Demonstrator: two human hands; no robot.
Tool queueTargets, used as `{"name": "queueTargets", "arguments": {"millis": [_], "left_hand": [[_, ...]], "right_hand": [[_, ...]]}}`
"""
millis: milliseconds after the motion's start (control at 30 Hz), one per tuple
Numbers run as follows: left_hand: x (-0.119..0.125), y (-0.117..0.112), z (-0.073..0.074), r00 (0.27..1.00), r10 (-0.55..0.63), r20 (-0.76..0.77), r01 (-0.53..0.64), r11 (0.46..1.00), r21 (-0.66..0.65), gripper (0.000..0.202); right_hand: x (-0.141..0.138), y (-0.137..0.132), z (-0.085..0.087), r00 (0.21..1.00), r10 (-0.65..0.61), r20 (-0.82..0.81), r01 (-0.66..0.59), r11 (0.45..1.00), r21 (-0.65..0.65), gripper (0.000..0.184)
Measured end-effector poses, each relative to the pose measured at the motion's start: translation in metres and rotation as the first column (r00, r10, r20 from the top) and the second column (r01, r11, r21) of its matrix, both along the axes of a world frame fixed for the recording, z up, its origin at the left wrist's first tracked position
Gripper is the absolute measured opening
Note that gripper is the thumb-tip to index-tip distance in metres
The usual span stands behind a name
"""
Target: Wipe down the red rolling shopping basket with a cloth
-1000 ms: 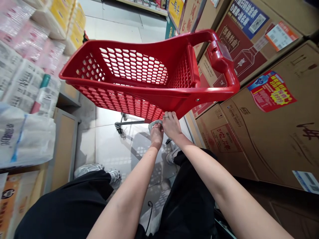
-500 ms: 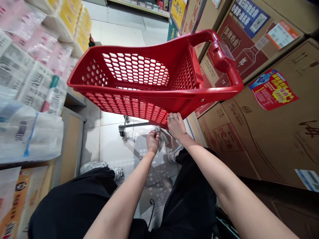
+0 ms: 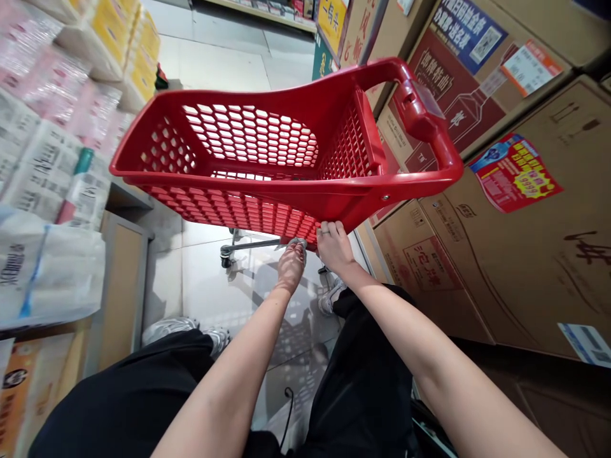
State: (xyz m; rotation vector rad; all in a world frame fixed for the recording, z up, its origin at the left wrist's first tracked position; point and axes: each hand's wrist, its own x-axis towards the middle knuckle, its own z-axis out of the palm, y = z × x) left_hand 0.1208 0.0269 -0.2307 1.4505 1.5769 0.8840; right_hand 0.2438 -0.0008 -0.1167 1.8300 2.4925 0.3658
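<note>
Red cart (image 3: 305,189) | right grip (image 3: 335,245) grasps its lower edge | left grip (image 3: 291,262) clutches cloth (image 3: 300,242) below

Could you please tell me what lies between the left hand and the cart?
In the head view, a pale cloth lies between the left hand and the cart.

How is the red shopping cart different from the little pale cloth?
The shopping cart is bright red, while the cloth is whitish grey. The shopping cart is much bigger; only a small bit of the cloth shows. The shopping cart has rows of holes in its sides, but the cloth is bunched in the left hand. Both are being touched: the right hand is on the shopping cart.
</note>
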Motion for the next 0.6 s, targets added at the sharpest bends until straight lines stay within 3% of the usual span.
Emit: {"name": "queueTargets", "arguments": {"millis": [133, 300, 400, 500, 600], "left_hand": [[-0.011, -0.001, 0.002, 0.995, -0.103, 0.015, 0.103, 0.994, -0.042, 0.02], [-0.03, -0.018, 0.012, 0.981, -0.186, -0.057, 0.188, 0.982, 0.019, 0.016], [-0.028, -0.021, 0.017, 0.954, -0.239, -0.182, 0.25, 0.967, 0.039, 0.028], [-0.022, -0.02, 0.019, 0.877, -0.328, -0.351, 0.345, 0.938, -0.013, 0.037], [-0.015, -0.019, 0.017, 0.913, -0.29, -0.287, 0.298, 0.955, -0.017, 0.037]], "right_hand": [[0.008, -0.002, -0.001, 1.0, 0.01, 0.007, -0.01, 1.0, 0.013, 0.04], [0.017, -0.006, -0.001, 1.0, 0.012, -0.014, -0.012, 1.0, 0.015, 0.041], [0.02, -0.007, -0.002, 1.0, 0.012, -0.018, -0.011, 0.999, 0.034, 0.041], [0.021, -0.006, -0.004, 1.0, 0.017, 0.001, -0.017, 0.998, 0.065, 0.039], [0.022, -0.006, -0.006, 1.0, 0.023, 0.011, -0.024, 0.997, 0.074, 0.038]]}}
